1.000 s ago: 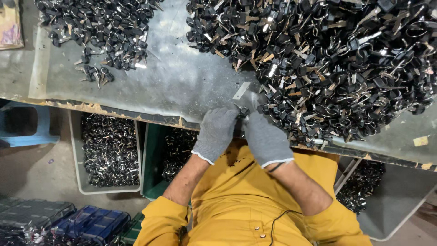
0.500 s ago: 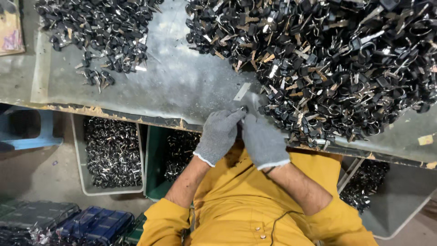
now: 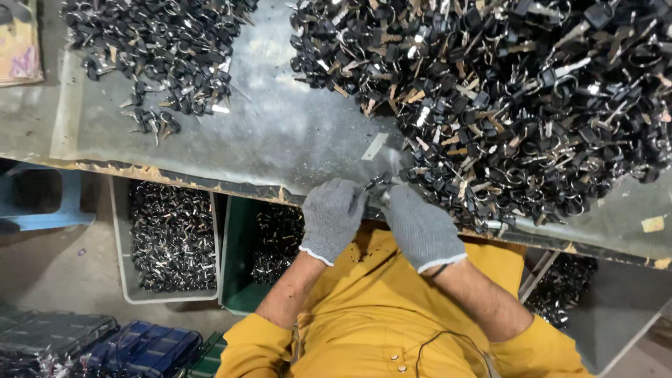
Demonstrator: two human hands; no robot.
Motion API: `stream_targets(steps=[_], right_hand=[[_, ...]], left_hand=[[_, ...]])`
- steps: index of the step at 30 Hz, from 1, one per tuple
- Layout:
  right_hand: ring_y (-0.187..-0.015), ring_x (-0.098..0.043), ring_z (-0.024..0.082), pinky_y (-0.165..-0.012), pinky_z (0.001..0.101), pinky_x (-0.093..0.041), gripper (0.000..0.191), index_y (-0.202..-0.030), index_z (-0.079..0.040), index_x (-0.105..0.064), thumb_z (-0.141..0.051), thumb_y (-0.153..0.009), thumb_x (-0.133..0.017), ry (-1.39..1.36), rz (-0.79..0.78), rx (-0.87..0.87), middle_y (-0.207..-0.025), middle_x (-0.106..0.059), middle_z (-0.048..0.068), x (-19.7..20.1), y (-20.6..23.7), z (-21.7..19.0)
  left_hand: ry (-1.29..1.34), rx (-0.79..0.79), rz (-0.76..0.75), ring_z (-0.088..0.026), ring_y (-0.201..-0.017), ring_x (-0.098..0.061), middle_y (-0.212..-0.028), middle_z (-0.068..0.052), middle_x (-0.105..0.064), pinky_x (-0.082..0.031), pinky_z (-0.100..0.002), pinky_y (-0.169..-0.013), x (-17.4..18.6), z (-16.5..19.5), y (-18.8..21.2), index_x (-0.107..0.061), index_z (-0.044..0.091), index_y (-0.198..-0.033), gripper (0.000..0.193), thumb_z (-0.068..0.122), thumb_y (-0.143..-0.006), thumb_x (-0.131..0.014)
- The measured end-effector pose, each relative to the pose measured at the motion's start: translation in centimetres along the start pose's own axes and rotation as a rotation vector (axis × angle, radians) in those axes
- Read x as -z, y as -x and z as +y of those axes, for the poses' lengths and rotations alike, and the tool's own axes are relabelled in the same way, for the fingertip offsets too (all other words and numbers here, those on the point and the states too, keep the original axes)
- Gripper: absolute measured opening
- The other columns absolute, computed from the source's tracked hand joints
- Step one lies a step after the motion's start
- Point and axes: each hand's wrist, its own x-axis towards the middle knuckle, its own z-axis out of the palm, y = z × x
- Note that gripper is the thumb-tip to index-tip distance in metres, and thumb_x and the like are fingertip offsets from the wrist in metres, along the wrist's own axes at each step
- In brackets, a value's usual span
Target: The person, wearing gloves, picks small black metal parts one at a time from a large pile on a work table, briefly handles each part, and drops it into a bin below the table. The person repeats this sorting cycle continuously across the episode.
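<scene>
Gloved left hand (image 3: pixel 334 218) and right hand (image 3: pixel 418 225) pinch one small key part (image 3: pixel 376 187) at the table's near edge (image 3: pixel 210 178); steadiest worked clear of the right-hand key pile (image 3: pixel 504 105).

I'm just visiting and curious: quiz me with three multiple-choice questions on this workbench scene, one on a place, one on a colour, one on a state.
1. Where does the bigger pile of black parts lie on the table?
A. far right
B. far left
C. under it

2. What colour are the gloves?
A. red
B. grey
C. white

3. How are the hands placed?
A. wide apart
B. flat on the table
C. together on a small part at the table's edge

Answers:
1 A, the smaller pile is on the left.
2 B, left hand and right hand both wear grey knit.
3 C, their fingertips meet on a small part.
</scene>
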Motion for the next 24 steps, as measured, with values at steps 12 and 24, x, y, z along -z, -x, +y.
stream_targets(steps=[12, 24], right_hand=[[-0.087, -0.07, 0.046, -0.08, 0.0553, -0.057, 0.034, -0.112, -0.001, -0.056, -0.033, -0.1, -0.053, -0.174, -0.379, -0.051, -0.092, -0.071, 0.027, 1.2, -3.0, -0.8], [-0.107, -0.072, 0.038, -0.092, 0.0484, -0.059, 0.04, -0.127, -0.003, -0.057, -0.033, -0.101, -0.056, 0.252, -0.384, -0.046, -0.121, -0.07, 0.024, -0.5, 0.9, 0.4]], left_hand=[[-0.005, -0.137, -0.019, -0.035, -0.075, -0.065, -0.077, -0.013, -0.062, -0.051, -0.047, -0.07, -1.1, -0.7, 0.5, -0.061, 0.009, -0.087, 0.008, 0.008, -0.084, -0.067], [-0.066, -0.017, -0.038, -0.029, -0.074, -0.07, -0.082, -0.013, -0.07, -0.051, -0.042, -0.062, -0.4, 3.5, -3.8, -0.067, 0.016, -0.109, 0.03, 0.036, -0.088, -0.074]])
